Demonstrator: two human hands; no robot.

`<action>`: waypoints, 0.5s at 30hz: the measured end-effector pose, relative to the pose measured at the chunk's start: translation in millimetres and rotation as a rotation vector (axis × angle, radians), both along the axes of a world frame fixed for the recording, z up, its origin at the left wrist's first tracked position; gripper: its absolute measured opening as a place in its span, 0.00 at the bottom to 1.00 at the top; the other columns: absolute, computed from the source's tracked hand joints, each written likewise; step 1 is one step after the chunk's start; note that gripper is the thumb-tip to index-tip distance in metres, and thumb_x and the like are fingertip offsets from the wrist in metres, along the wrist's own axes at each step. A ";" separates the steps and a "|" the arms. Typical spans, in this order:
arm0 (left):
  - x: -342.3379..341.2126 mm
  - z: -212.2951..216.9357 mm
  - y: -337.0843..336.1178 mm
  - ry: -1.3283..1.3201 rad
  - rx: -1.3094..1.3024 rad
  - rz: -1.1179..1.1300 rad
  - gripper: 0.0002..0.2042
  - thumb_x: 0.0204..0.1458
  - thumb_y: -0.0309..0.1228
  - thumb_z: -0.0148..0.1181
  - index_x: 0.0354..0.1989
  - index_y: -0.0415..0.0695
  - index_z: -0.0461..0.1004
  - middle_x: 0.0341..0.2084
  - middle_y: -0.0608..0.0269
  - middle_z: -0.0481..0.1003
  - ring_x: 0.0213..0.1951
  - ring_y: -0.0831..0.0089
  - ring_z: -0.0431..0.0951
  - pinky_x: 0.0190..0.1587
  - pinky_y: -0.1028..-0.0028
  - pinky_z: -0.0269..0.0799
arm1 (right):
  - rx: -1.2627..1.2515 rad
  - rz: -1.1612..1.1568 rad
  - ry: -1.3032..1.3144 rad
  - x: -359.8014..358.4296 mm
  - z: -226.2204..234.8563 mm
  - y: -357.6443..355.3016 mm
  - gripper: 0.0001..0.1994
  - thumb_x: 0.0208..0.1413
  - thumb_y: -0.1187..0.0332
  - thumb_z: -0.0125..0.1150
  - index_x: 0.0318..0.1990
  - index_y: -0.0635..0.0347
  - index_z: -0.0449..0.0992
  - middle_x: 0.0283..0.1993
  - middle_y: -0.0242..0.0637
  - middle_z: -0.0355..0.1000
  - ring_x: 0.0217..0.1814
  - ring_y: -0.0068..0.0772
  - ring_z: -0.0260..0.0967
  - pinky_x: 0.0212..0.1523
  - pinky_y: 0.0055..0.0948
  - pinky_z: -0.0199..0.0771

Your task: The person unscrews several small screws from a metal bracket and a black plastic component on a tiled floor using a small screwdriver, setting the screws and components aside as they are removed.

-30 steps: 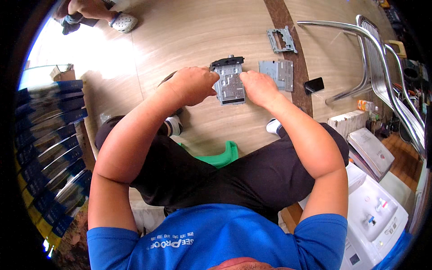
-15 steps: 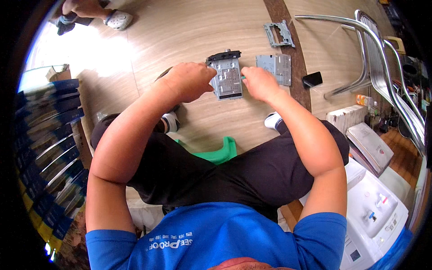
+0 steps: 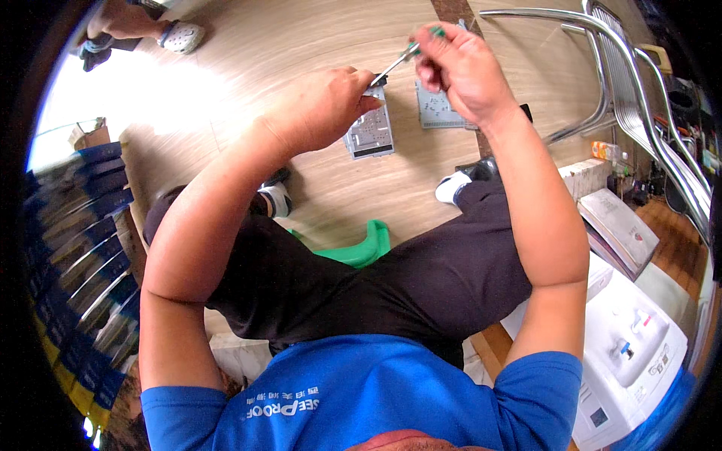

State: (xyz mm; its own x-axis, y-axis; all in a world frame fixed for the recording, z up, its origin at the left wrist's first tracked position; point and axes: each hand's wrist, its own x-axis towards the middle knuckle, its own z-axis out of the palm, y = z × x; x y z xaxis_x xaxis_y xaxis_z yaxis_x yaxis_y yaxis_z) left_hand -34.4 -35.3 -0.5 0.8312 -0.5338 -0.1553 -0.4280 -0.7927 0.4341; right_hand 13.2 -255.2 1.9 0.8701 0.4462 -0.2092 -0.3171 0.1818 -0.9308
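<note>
In my right hand (image 3: 474,75) is a screwdriver (image 3: 392,65) with a green handle, raised above the floor, its metal shaft slanting down to the left. Its tip comes close to the fingers of my left hand (image 3: 323,105); whether they touch is unclear. My left hand is closed at the upper left of a boxy grey metal electronic unit (image 3: 371,134), thumb over its edge. Small holes dot the unit's face, and a dark strip runs along its near end. My left fingers and the screwdriver hide most of its black far end.
A flat perforated metal panel (image 3: 440,110) lies right of the unit, partly behind my right hand. Farther right stands a chrome-framed chair (image 3: 613,45). A green plastic stool (image 3: 357,252) shows between my legs. Stacked boxes (image 3: 83,248) line the left; another person's shoe (image 3: 183,36) is far left.
My right hand has lifted up and away from the unit's right side, bringing the screwdriver into plain view. The left hand has shifted slightly right and up toward the unit's far end.
</note>
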 end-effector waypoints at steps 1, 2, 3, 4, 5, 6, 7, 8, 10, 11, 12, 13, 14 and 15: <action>0.7 0.4 0.2 -0.006 0.037 -0.033 0.15 0.59 0.41 0.56 0.44 0.41 0.73 0.36 0.49 0.78 0.41 0.51 0.79 0.44 0.56 0.74 | -0.015 -0.064 -0.014 5.9 0.2 -3.7 0.10 0.63 0.61 0.60 0.38 0.58 0.75 0.28 0.27 0.71 0.27 0.18 0.68 0.26 0.20 0.66; 1.3 1.8 -0.7 -0.016 0.072 -0.068 0.15 0.59 0.41 0.56 0.45 0.41 0.74 0.37 0.49 0.78 0.42 0.51 0.79 0.44 0.56 0.75 | -0.032 -0.130 -0.033 14.1 1.3 -10.8 0.10 0.63 0.60 0.59 0.38 0.57 0.75 0.29 0.28 0.71 0.28 0.20 0.68 0.27 0.21 0.66; 0.9 0.7 -0.7 0.040 0.144 -0.101 0.15 0.58 0.40 0.57 0.46 0.42 0.73 0.38 0.49 0.77 0.43 0.51 0.78 0.45 0.56 0.74 | -0.034 -0.168 0.003 30.9 -14.5 -29.3 0.11 0.65 0.59 0.57 0.37 0.57 0.74 0.32 0.30 0.72 0.31 0.23 0.69 0.30 0.24 0.68; -0.4 -3.4 1.6 0.100 0.218 -0.127 0.15 0.58 0.40 0.58 0.47 0.42 0.73 0.39 0.50 0.77 0.44 0.51 0.78 0.47 0.56 0.74 | -0.081 -0.197 0.013 38.8 -20.1 -35.8 0.10 0.65 0.61 0.56 0.37 0.57 0.73 0.34 0.32 0.73 0.33 0.24 0.70 0.30 0.26 0.69; -1.2 -4.7 1.9 0.159 0.290 -0.156 0.16 0.57 0.39 0.58 0.49 0.43 0.72 0.41 0.50 0.77 0.45 0.50 0.77 0.48 0.55 0.73 | -0.139 -0.230 0.033 42.8 -28.4 -41.7 0.09 0.64 0.62 0.56 0.39 0.58 0.73 0.32 0.33 0.72 0.31 0.24 0.70 0.31 0.25 0.71; -1.6 -5.5 2.0 0.186 0.290 -0.157 0.16 0.57 0.39 0.59 0.49 0.43 0.72 0.41 0.50 0.77 0.46 0.51 0.77 0.49 0.56 0.73 | -0.197 -0.262 0.052 45.6 -39.7 -47.1 0.09 0.64 0.63 0.56 0.41 0.60 0.74 0.30 0.33 0.70 0.29 0.23 0.69 0.31 0.25 0.74; -1.2 -5.6 0.6 0.212 0.290 -0.161 0.16 0.56 0.39 0.59 0.49 0.43 0.72 0.42 0.51 0.76 0.46 0.51 0.77 0.49 0.56 0.73 | -0.284 -0.262 0.112 49.2 -58.7 -59.2 0.08 0.63 0.65 0.56 0.40 0.59 0.73 0.30 0.34 0.70 0.30 0.25 0.70 0.31 0.27 0.75; -0.3 -5.0 -1.0 0.236 0.291 -0.167 0.16 0.56 0.39 0.60 0.49 0.43 0.72 0.42 0.51 0.76 0.47 0.51 0.77 0.50 0.56 0.73 | -0.370 -0.263 0.172 51.7 -82.8 -74.9 0.07 0.61 0.66 0.55 0.40 0.59 0.73 0.31 0.35 0.70 0.30 0.28 0.70 0.32 0.29 0.76; 1.8 -1.9 -6.8 0.205 0.247 -0.184 0.16 0.56 0.38 0.60 0.48 0.42 0.72 0.43 0.51 0.76 0.47 0.51 0.77 0.50 0.56 0.73 | -0.624 -0.285 0.294 47.7 -142.2 -114.2 0.08 0.59 0.66 0.58 0.41 0.60 0.73 0.29 0.35 0.71 0.26 0.29 0.69 0.25 0.31 0.74; 0.8 -1.5 -5.6 0.197 0.231 -0.180 0.16 0.56 0.38 0.60 0.48 0.42 0.72 0.43 0.51 0.76 0.47 0.51 0.77 0.50 0.55 0.73 | -0.778 -0.278 0.279 37.9 -166.0 -124.2 0.09 0.58 0.66 0.59 0.41 0.61 0.73 0.27 0.35 0.70 0.23 0.30 0.67 0.21 0.32 0.71; 0.2 -1.7 -5.4 0.205 0.232 -0.177 0.16 0.56 0.38 0.60 0.48 0.42 0.72 0.43 0.51 0.76 0.47 0.51 0.77 0.50 0.56 0.73 | -0.934 -0.272 0.263 26.6 -187.8 -135.0 0.10 0.57 0.65 0.61 0.41 0.62 0.73 0.25 0.34 0.70 0.20 0.30 0.66 0.17 0.33 0.68; 1.7 -0.2 -8.1 0.204 0.230 -0.183 0.16 0.56 0.38 0.60 0.48 0.42 0.72 0.43 0.51 0.76 0.47 0.52 0.77 0.50 0.56 0.73 | -0.989 -0.283 0.314 13.3 -213.3 -155.4 0.08 0.57 0.66 0.60 0.38 0.59 0.72 0.25 0.32 0.68 0.19 0.27 0.63 0.16 0.31 0.64; 3.5 -0.1 -9.3 0.206 0.231 -0.185 0.16 0.56 0.38 0.60 0.47 0.42 0.72 0.43 0.51 0.76 0.47 0.52 0.77 0.50 0.56 0.73 | -1.039 -0.290 0.366 4.4 -231.9 -167.2 0.06 0.58 0.66 0.60 0.35 0.57 0.72 0.24 0.30 0.66 0.19 0.24 0.60 0.15 0.29 0.60; 2.6 -2.1 -2.4 0.208 0.242 -0.163 0.16 0.55 0.38 0.60 0.48 0.42 0.72 0.43 0.51 0.76 0.47 0.52 0.77 0.50 0.56 0.73 | -0.988 -0.286 0.408 -2.2 -240.2 -151.3 0.05 0.58 0.67 0.60 0.36 0.57 0.72 0.23 0.29 0.66 0.18 0.23 0.60 0.15 0.28 0.59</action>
State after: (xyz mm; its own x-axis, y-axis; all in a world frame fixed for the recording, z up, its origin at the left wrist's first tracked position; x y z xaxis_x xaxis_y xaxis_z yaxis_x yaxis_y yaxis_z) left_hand -31.8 -37.8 -2.6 0.6756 -0.5838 -0.4502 -0.4796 -0.8118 0.3330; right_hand 11.0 -406.6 -238.3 0.6991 -0.2820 -0.6570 -0.6981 -0.4677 -0.5421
